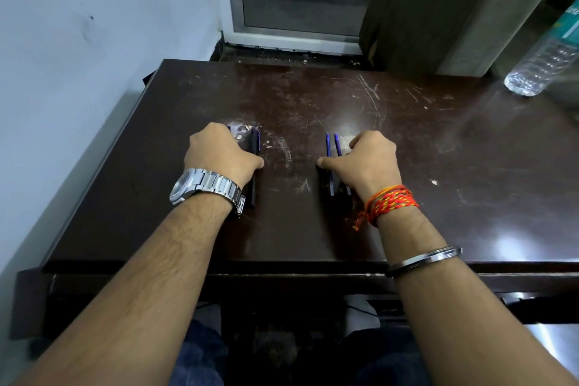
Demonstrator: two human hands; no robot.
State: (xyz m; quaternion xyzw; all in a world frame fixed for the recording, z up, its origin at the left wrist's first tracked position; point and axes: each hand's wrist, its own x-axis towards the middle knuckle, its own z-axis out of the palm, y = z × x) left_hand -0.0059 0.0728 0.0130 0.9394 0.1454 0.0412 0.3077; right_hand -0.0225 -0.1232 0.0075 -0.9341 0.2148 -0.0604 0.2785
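Observation:
Two groups of pens lie on a dark brown scratched table [297, 229]. My left hand [219, 155] lies over the left pens [254, 147], fingers curled down round them; dark and blue barrels stick out past the knuckles and below the wrist. My right hand [366, 160] covers the right pens [332, 147], with thumb stretched left and fingers curled over them. Blue tips poke out ahead of it and dark ends behind it. How many pens lie under each hand is hidden.
A clear plastic water bottle [542, 63] stands at the table's far right. A pale wall [78, 56] runs along the left edge. Behind the table are a metal-framed window [297, 9] and a brown curtain [423, 9].

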